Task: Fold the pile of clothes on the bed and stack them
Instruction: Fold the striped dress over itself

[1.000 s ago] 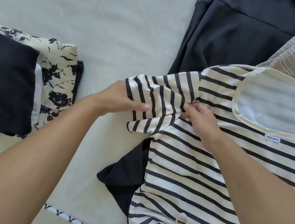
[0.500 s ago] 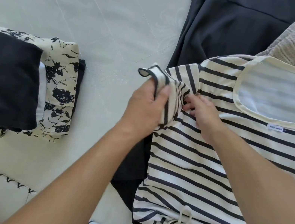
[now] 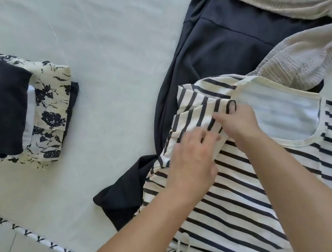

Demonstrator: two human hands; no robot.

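Left hand (image 3: 193, 159) lies flat, fingers straight, pressing the folded-in sleeve (image 3: 198, 113) of the cream, navy-striped cotton top (image 3: 241, 208); right hand (image 3: 238, 125) pinches the sleeve edge. Top's on a dark navy garment (image 3: 216, 46) on the bed, folded stack (image 3: 15, 108) well left. 0.5 s ago the sleeve was lifted

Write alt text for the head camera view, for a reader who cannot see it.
Two hands fold the sleeve of a striped top inward on a pale bed: the left hand presses the sleeve flat, the right hand holds its cuff near the neckline. A dark garment and a beige one lie beneath; a folded stack sits at left.
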